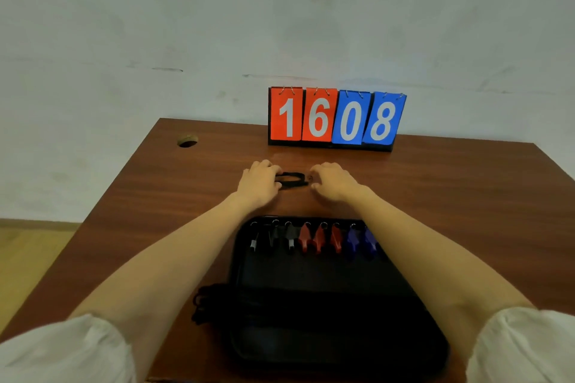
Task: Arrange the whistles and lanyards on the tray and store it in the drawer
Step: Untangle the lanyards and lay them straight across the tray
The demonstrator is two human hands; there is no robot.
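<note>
A black tray [311,277] lies on the brown table in front of me. Along its far edge stands a row of whistles: black ones [273,236] on the left, red ones [317,238] in the middle, blue ones [357,241] on the right. Beyond the tray a folded black lanyard [292,180] lies on the table. My left hand [259,179] grips its left end. My right hand [334,182] pinches its right end, where something small and reddish shows. A bundle of black lanyards [205,301] hangs over the tray's left edge.
A flip scoreboard [336,118] reading 16 and 08 stands at the back of the table against the pale wall. A cable hole [187,140] sits in the table's far left corner. The wooden floor shows at the left.
</note>
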